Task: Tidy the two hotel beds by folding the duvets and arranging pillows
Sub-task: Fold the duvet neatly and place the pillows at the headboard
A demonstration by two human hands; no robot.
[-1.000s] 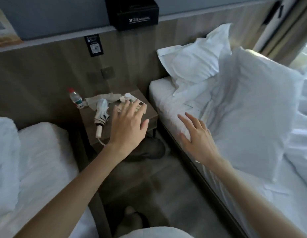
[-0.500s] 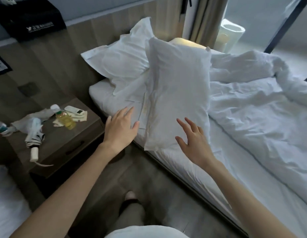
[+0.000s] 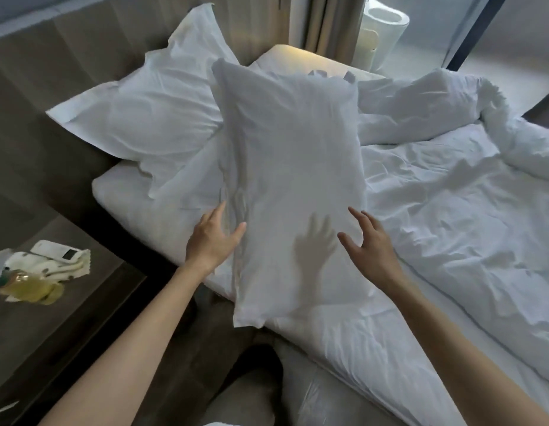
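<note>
Two white pillows lie at the head of the bed (image 3: 138,207). The front pillow (image 3: 291,167), a softly creased fabric rectangle, runs lengthwise, its near corner overhanging the mattress edge above a narrow strip of floor (image 3: 218,339) between bed and desk (image 3: 82,321). The flanged rear pillow (image 3: 150,118) leans on the wooden headboard (image 3: 67,72). A crumpled duvet (image 3: 451,210) fills the bed's right side. Both hands are released, fingers straight: the left hand (image 3: 211,244) at the front pillow's left edge, the right hand (image 3: 371,250) hovering above it, casting a shadow.
</note>
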